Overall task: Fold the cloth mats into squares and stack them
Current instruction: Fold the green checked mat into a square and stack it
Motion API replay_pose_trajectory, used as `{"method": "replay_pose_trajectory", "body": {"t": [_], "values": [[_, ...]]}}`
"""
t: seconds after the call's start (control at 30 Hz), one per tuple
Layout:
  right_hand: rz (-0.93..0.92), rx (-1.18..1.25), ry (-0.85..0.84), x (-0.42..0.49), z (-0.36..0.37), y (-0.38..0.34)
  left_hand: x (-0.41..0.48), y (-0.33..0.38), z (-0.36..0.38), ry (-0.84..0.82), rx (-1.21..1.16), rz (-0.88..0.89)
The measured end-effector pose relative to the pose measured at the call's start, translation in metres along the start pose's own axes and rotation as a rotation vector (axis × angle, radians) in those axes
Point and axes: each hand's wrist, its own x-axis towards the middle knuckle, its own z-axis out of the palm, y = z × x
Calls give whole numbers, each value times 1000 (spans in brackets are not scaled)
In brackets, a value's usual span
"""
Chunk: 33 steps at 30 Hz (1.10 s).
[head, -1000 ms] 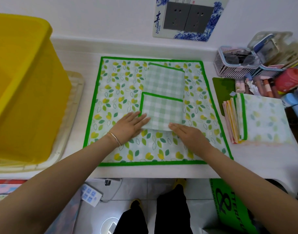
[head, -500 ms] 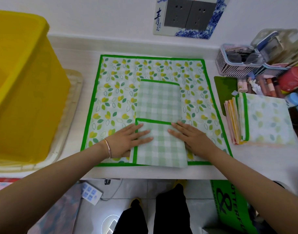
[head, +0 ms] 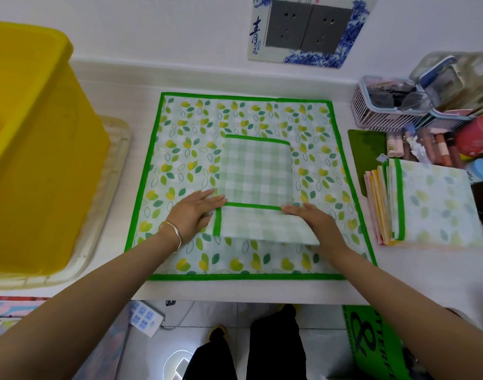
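Note:
A green-checked cloth mat (head: 255, 171) with a green border lies partly folded on a larger leaf-print mat (head: 185, 127) spread over the white table. Its near flap is doubled over, the fold's green edge running across the middle. My left hand (head: 192, 216) lies flat with straight fingers on the flap's left edge. Fingers extended, my right hand (head: 314, 219) presses on the flap's right side. A stack of folded mats (head: 432, 204) sits at the right, its top one in pale leaf print.
A big yellow plastic bin (head: 35, 149) stands on a cream tray at the left. Baskets, bottles and tubes (head: 432, 111) crowd the back right corner. A dark green card (head: 367, 154) lies beside the stack. The table's front edge is near my body.
The checked mat slid toward me, then back away from the leaf mat's front edge. Both hands stayed on its folded flap and moved with it.

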Motion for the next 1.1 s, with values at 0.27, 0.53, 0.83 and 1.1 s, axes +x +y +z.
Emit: {"method": "replay_pose_trajectory", "body": {"t": [0.27, 0.53, 0.83, 1.1], "values": [[459, 259, 214, 24, 12, -13, 16, 15, 4, 303, -116, -388], [671, 272, 315, 47, 19, -16, 30, 23, 6, 346, -133, -626], [828, 214, 226, 62, 8, -25, 52, 35, 1, 164, -42, -782], [645, 171, 302, 60, 8, -30, 58, 43, -3, 239, -133, -762]]}}
